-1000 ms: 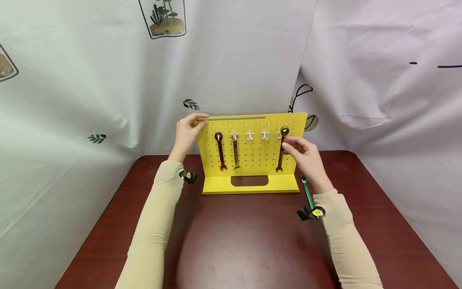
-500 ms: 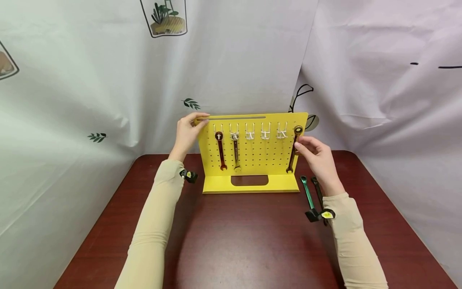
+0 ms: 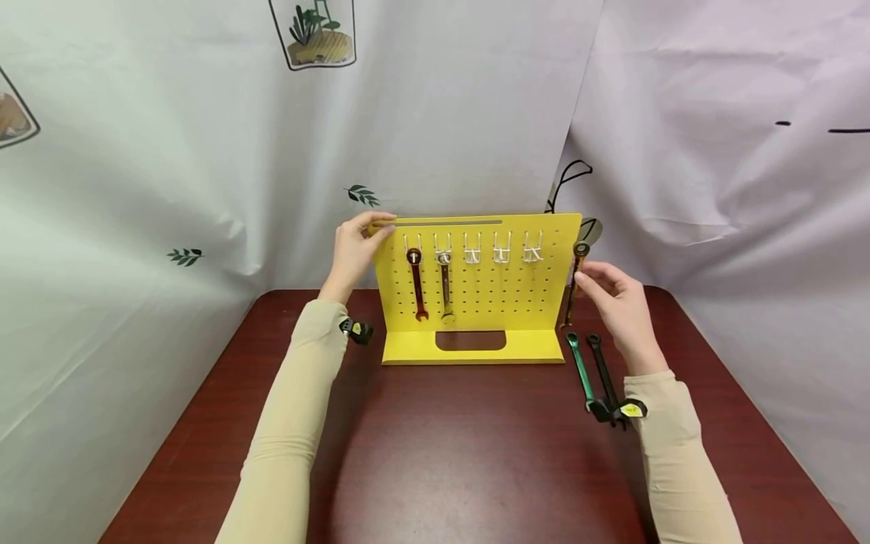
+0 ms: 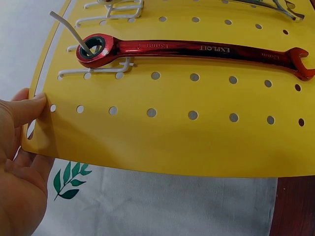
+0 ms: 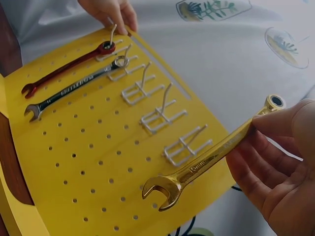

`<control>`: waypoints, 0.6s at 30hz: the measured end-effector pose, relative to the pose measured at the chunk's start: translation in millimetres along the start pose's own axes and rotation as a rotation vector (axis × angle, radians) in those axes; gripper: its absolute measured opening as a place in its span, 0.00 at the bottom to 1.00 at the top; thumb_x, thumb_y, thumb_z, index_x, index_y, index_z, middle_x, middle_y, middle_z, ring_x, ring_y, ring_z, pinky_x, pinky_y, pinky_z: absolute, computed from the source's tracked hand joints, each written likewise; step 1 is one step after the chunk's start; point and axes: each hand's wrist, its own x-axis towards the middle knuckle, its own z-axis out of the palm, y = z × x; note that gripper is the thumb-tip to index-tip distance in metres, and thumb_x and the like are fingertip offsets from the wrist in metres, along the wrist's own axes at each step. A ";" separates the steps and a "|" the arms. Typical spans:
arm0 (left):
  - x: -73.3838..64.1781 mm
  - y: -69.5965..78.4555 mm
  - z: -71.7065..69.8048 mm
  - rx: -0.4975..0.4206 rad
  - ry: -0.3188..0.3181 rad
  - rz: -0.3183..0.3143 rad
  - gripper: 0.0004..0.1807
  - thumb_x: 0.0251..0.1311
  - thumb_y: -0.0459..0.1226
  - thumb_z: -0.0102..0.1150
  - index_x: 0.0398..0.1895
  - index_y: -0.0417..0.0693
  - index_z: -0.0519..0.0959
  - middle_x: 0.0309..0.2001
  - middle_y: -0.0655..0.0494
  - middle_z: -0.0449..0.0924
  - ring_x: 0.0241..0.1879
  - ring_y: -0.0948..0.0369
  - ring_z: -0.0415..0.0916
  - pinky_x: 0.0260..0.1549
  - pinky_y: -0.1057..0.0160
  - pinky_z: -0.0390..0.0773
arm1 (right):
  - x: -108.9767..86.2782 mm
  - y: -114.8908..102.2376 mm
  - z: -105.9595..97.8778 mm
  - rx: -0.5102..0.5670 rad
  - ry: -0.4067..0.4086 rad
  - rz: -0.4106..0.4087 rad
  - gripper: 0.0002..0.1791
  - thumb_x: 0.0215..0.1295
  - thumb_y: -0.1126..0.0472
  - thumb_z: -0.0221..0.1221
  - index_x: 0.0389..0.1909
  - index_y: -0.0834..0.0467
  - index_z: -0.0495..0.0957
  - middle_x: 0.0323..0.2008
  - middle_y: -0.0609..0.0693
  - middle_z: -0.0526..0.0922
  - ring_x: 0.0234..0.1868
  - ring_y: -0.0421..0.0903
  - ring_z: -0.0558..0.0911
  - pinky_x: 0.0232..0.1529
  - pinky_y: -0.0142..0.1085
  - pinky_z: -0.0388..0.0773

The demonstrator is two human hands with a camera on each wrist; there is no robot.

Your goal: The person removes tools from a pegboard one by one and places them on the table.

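Observation:
At the top left corner of a yellow pegboard stand (image 3: pixel 489 302), my left hand (image 3: pixel 355 253) pinches the board's edge, thumb in front. My right hand (image 3: pixel 620 306) pinches a gold combination wrench (image 5: pixel 211 155) near its ring end. In the head view that wrench is upright just past the board's right edge, apart from the hooks. A red wrench (image 4: pixel 197 50) and a silver wrench (image 5: pixel 74 88) hang by their ring ends on the two leftmost white hooks. Three more white hooks (image 3: pixel 501 249) to the right bear nothing.
On the dark red table (image 3: pixel 469 453), a green wrench (image 3: pixel 580 370) and a black wrench (image 3: pixel 603 370) lie side by side, right of the stand and below my right wrist. A white printed curtain (image 3: pixel 435 113) hangs behind the board.
My right hand has carried the gold wrench rightward from in front of the rightmost hook to beyond the board's edge. The black wrench has come into view. My left hand stays put.

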 end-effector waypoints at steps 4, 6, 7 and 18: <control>0.7 0.5 0.3 0.001 -0.008 -0.002 0.10 0.66 0.40 0.66 0.49 0.51 0.87 0.44 0.54 0.87 0.22 0.58 0.61 0.25 0.65 0.63 | -2.3 4.5 -6.7 -0.048 0.011 0.013 0.14 0.71 0.59 0.63 0.53 0.62 0.81 0.39 0.44 0.86 0.36 0.41 0.85 0.40 0.26 0.79; 0.4 0.2 0.6 0.000 -0.011 -0.004 0.10 0.66 0.39 0.66 0.49 0.51 0.87 0.44 0.54 0.87 0.22 0.58 0.62 0.25 0.65 0.64 | -3.2 7.8 -10.1 -0.084 0.015 0.025 0.16 0.71 0.58 0.63 0.54 0.63 0.80 0.40 0.42 0.85 0.37 0.39 0.84 0.41 0.25 0.78; 0.1 0.0 0.6 -0.001 -0.011 -0.004 0.10 0.66 0.39 0.66 0.49 0.51 0.87 0.44 0.54 0.87 0.22 0.58 0.61 0.25 0.65 0.63 | -3.7 9.5 -11.8 -0.100 0.015 0.031 0.17 0.71 0.57 0.63 0.55 0.63 0.80 0.40 0.40 0.85 0.38 0.37 0.83 0.42 0.25 0.77; 0.3 -0.7 -0.9 0.001 -0.002 0.011 0.10 0.66 0.38 0.67 0.49 0.49 0.87 0.43 0.54 0.88 0.18 0.61 0.56 0.21 0.65 0.60 | -7.8 29.8 -30.9 -0.116 0.032 0.064 0.16 0.71 0.60 0.63 0.55 0.64 0.81 0.36 0.32 0.84 0.33 0.33 0.83 0.38 0.23 0.77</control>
